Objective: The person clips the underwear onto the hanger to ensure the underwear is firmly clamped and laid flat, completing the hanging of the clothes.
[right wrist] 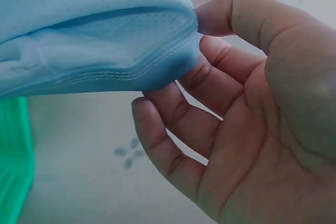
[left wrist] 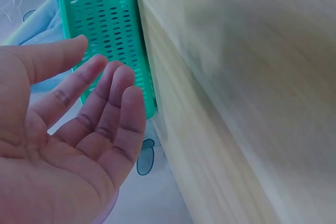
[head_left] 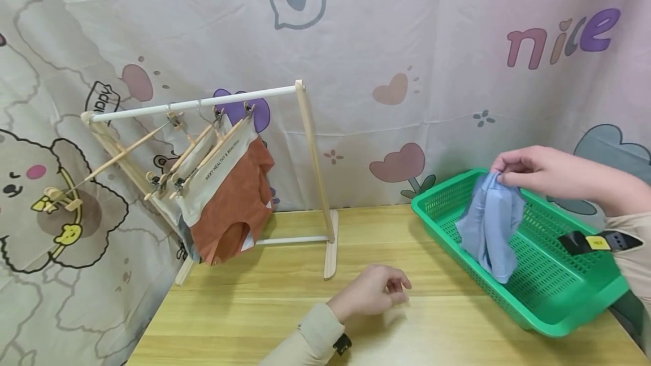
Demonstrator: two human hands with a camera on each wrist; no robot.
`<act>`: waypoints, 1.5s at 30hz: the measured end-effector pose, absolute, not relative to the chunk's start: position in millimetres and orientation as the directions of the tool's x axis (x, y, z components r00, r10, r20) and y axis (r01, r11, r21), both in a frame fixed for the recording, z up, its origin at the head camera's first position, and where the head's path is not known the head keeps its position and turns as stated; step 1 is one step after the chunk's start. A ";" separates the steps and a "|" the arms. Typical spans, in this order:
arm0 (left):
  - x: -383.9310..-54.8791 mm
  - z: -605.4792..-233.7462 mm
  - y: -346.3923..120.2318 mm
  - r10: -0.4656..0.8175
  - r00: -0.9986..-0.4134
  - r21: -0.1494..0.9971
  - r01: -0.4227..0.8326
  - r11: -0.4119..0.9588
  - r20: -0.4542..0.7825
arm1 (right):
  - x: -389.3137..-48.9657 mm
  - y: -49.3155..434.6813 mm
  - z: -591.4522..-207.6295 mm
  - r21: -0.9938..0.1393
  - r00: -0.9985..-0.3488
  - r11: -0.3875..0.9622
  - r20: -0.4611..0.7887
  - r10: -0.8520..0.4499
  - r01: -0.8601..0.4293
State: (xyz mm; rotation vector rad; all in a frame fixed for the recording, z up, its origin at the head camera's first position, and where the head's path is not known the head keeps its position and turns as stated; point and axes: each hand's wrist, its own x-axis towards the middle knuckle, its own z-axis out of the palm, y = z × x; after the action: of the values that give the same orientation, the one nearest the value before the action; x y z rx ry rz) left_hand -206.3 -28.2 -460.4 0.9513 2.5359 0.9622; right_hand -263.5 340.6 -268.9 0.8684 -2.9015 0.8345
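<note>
My right hand (head_left: pixel 534 171) pinches a light blue cloth garment (head_left: pixel 493 225) by its top edge between thumb and fingers. The garment hangs in folds over the green plastic basket (head_left: pixel 546 326). Double stitching along its edge shows in the right wrist view, where thumb and fingertips of the right hand (right wrist: pixel 231 93) grip that edge. Low over the wooden table, left of the basket, my left hand (head_left: pixel 371 290) holds nothing, its fingers loosely bent. The left wrist view shows the palm of this left hand (left wrist: pixel 89 124) bare.
A small wooden drying rack (head_left: pixel 317 168) stands at the left of the table (head_left: pixel 407 332). Orange underpants with a white waistband (head_left: pixel 234 208) hang from it on a clip hanger, in front of another garment. An unloaded wooden hanger (head_left: pixel 122 154) also hangs there. Behind is a printed curtain (head_left: pixel 346 44).
</note>
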 end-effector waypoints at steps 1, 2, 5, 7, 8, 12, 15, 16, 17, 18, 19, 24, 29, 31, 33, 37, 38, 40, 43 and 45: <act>-206.5 -459.7 -28.6 0.661 -0.751 0.669 0.487 0.561 -0.008 | -264.0 336.4 -263.4 -0.474 -0.837 0.702 0.165 -0.523 -0.532; -206.7 -458.8 -29.0 0.659 -0.752 0.671 0.488 0.558 -0.001 | -264.3 331.5 -257.6 -0.460 -0.832 0.704 0.172 -0.527 -0.541; -207.3 -456.5 -30.2 0.651 -0.759 0.673 0.490 0.553 0.018 | -263.6 315.4 -240.7 -0.413 -0.819 0.712 0.197 -0.539 -0.568; -207.9 -454.8 -30.7 0.644 -0.764 0.677 0.493 0.547 0.036 | -262.3 303.3 -229.9 -0.394 -0.811 0.710 0.222 -0.542 -0.583; -208.2 -453.7 -30.9 0.641 -0.766 0.677 0.496 0.543 0.047 | -261.3 297.2 -224.7 -0.398 -0.809 0.706 0.234 -0.539 -0.586; -209.9 -447.8 -31.8 0.627 -0.771 0.670 0.524 0.526 0.111 | -256.6 273.9 -206.9 -0.413 -0.786 0.670 0.284 -0.549 -0.617; -211.6 -441.7 -36.2 0.605 -0.784 0.697 0.512 0.503 0.139 | -252.6 256.6 -198.8 -0.432 -0.766 0.635 0.299 -0.569 -0.641; -212.4 -440.4 -38.7 0.591 -0.795 0.718 0.492 0.493 0.139 | -252.0 250.6 -198.5 -0.439 -0.757 0.620 0.301 -0.581 -0.650; -213.4 -439.1 -41.5 0.574 -0.806 0.734 0.476 0.484 0.144 | -251.6 244.7 -199.1 -0.451 -0.749 0.605 0.298 -0.591 -0.657; -214.6 -437.9 -44.5 0.553 -0.820 0.747 0.460 0.480 0.149 | -251.4 238.7 -200.5 -0.463 -0.741 0.589 0.293 -0.604 -0.662; -215.6 -436.8 -47.8 0.530 -0.834 0.760 0.441 0.477 0.152 | -251.2 232.7 -203.0 -0.476 -0.732 0.571 0.289 -0.617 -0.669; -219.0 -435.2 -62.7 0.438 -0.882 0.820 0.374 0.432 0.172 | -255.7 203.1 -229.0 -0.540 -0.680 0.480 0.261 -0.685 -0.691; -220.3 -441.9 -72.3 0.456 -0.866 0.819 0.407 0.404 0.206 | -264.3 174.8 -272.2 -0.588 -0.632 0.422 0.204 -0.748 -0.690; -221.4 -446.4 -76.7 0.460 -0.864 0.808 0.414 0.421 0.203 | -267.7 166.1 -291.8 -0.592 -0.620 0.423 0.171 -0.766 -0.686; -222.8 -451.1 -83.0 0.454 -0.871 0.795 0.406 0.451 0.187 | -269.7 159.8 -310.8 -0.592 -0.617 0.435 0.138 -0.775 -0.679; -224.7 -460.0 -100.6 0.458 -0.878 0.762 0.388 0.519 0.136 | -267.6 151.8 -344.6 -0.602 -0.606 0.441 0.091 -0.791 -0.666; -224.9 -461.6 -105.3 0.466 -0.878 0.750 0.383 0.539 0.114 | -265.5 150.8 -351.9 -0.605 -0.603 0.444 0.076 -0.794 -0.661; -224.3 -463.9 -114.3 0.479 -0.875 0.733 0.365 0.574 0.061 | -259.8 149.8 -365.9 -0.619 -0.593 0.449 0.035 -0.804 -0.645; -222.6 -466.1 -125.5 0.476 -0.879 0.707 0.330 0.625 -0.010 | -250.3 151.3 -386.2 -0.646 -0.589 0.476 -0.050 -0.807 -0.597; -221.9 -465.4 -130.3 0.458 -0.888 0.694 0.310 0.649 -0.032 | -244.7 153.3 -398.9 -0.660 -0.593 0.496 -0.094 -0.800 -0.564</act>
State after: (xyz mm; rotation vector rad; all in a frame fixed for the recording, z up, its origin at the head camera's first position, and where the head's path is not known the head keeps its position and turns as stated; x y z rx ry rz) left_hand -221.9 -130.3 -465.4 0.6285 2.6629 1.0641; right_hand -244.7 153.3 -398.9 1.4644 -3.0419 1.0710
